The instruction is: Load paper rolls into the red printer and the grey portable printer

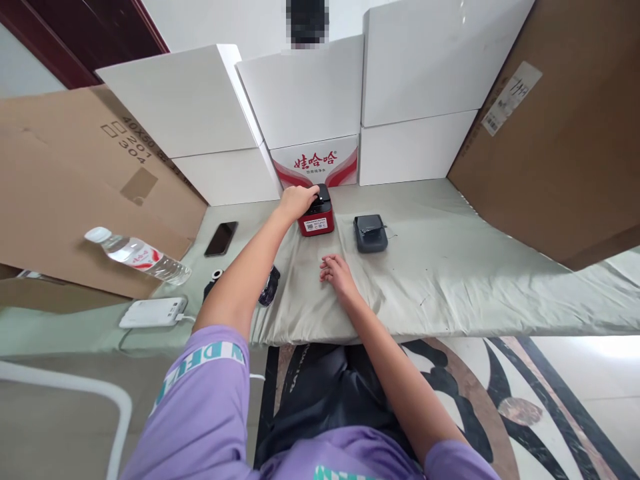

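Note:
My left hand (299,201) reaches out to a small red box with a black top (319,222), which has a white label on its front. Its fingers are closed over the black top, partly hiding it. Nearer to me, my right hand (336,273) is on or just above the cloth with its fingers loosely bent and apart, holding nothing. To the right of the red box sits a dark grey boxy device (371,233), apart from both hands.
A phone (221,239), a water bottle (140,256) and a white power bank with a cable (153,313) are on the left. My left arm partly covers a black strapped item (270,287). White boxes (305,93) line the back; brown cardboard (560,147) flanks the right.

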Demonstrator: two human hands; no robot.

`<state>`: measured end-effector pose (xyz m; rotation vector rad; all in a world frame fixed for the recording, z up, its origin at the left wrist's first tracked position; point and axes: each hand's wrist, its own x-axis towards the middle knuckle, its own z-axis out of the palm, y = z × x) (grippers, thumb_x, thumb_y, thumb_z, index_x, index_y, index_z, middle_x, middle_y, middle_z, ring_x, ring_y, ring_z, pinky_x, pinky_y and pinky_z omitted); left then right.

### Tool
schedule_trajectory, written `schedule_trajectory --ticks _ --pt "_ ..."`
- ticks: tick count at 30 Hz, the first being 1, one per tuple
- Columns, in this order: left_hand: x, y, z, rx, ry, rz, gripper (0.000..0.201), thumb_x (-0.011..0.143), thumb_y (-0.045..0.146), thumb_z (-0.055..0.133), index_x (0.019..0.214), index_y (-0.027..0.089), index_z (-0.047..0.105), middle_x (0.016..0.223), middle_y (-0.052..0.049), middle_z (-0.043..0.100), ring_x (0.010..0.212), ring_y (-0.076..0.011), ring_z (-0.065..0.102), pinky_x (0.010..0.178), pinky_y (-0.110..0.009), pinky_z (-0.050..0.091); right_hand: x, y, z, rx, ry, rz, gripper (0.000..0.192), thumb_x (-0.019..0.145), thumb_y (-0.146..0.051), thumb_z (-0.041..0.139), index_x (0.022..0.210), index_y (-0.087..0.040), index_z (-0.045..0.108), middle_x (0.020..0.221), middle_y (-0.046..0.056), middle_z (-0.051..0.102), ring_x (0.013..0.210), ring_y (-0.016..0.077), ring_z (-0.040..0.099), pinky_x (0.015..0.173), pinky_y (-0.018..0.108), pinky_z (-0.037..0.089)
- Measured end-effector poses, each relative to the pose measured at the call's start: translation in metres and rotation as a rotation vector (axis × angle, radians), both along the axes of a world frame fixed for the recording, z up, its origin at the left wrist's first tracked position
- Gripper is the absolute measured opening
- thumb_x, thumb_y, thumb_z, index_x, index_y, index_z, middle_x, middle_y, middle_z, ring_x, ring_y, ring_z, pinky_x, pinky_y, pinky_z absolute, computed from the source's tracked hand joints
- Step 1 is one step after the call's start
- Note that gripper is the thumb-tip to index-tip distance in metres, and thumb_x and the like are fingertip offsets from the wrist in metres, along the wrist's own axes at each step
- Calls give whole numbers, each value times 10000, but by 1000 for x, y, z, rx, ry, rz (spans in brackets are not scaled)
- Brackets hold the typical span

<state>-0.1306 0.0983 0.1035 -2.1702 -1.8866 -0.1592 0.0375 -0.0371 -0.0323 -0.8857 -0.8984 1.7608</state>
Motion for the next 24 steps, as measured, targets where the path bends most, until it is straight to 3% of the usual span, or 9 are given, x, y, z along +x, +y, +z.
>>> schedule_trajectory --ticks 8,11,14,19,24 --pt "3 -5 -18 78 -178 14 355 1026 383 460 1317 268 628 1152 -126 754 1110 -325 684 939 -405 473 0 -1 -2 30 -12 24 340 728 -486 674 908 -218 566 815 -14 591 593 106 574 571 267 489" --pt "3 -11 -25 100 -295 35 444 999 451 519 1399 261 548 1229 -116 735 1150 -317 672 956 -385 473 -2 0 -5 45 -35 19 331 734 -485 656 909 -220 561 813 -13 588 594 105 565 568 265 484" --pt "6 -16 -28 120 -396 58 514 1016 495 461 1439 203 483 1260 -142 719 1137 -318 679 951 -382 477 -3 -1 -4 62 -71 11 334 726 -489 624 914 -219 563 824 -13 581 593 103 560 566 269 481" --pt "15 -22 -23 113 -397 119 485 1069 446 269 1375 165 519 1154 -157 741 1112 -306 687 984 -383 457 0 -10 0 163 -192 46 273 760 -448 594 921 -229 570 830 -19 583 616 112 564 589 278 487" --pt "31 -23 -12 41 -313 198 446 1046 376 315 1335 128 546 1097 -190 738 1133 -318 670 1046 -412 419 3 -18 0 256 -315 76 252 818 -444 581 964 -238 581 811 -18 592 627 132 568 582 286 481"
